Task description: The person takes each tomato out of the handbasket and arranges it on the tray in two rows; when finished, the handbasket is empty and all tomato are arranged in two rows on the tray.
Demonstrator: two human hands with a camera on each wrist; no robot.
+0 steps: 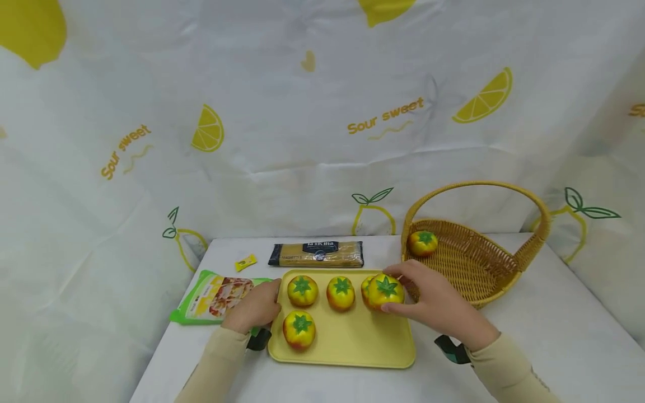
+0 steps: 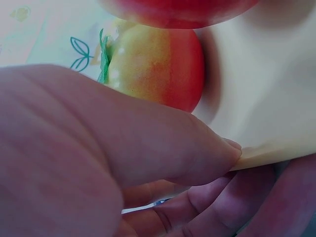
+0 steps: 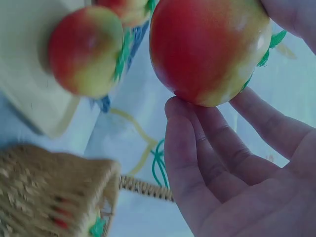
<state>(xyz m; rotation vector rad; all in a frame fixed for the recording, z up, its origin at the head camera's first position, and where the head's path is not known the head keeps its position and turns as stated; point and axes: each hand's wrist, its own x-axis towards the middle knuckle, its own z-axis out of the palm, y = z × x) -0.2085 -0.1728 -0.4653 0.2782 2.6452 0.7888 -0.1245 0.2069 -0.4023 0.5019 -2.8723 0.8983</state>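
My right hand (image 1: 435,299) holds a yellow-and-red tomato (image 1: 386,292) with a green star-shaped top, its thumb and fingertips against the sides. In the right wrist view the held tomato (image 3: 210,49) is raised above the tray, overlapping another tomato (image 1: 366,288) in the head view. The left hand (image 1: 256,305) pinches the left rim of the yellow tray (image 1: 358,341); in the left wrist view its thumb (image 2: 197,153) lies over the edge and the fingers are underneath. Three more tomatoes sit towards the tray's left and middle, one of them (image 2: 158,66) close by this thumb.
Right of the tray stands a wicker basket (image 1: 466,271) with a tall handle, holding one tomato (image 1: 423,243). Behind the tray lies a spaghetti pack (image 1: 317,254), with a small yellow packet (image 1: 246,262) left of it. A green food bag (image 1: 211,296) lies beside my left hand.
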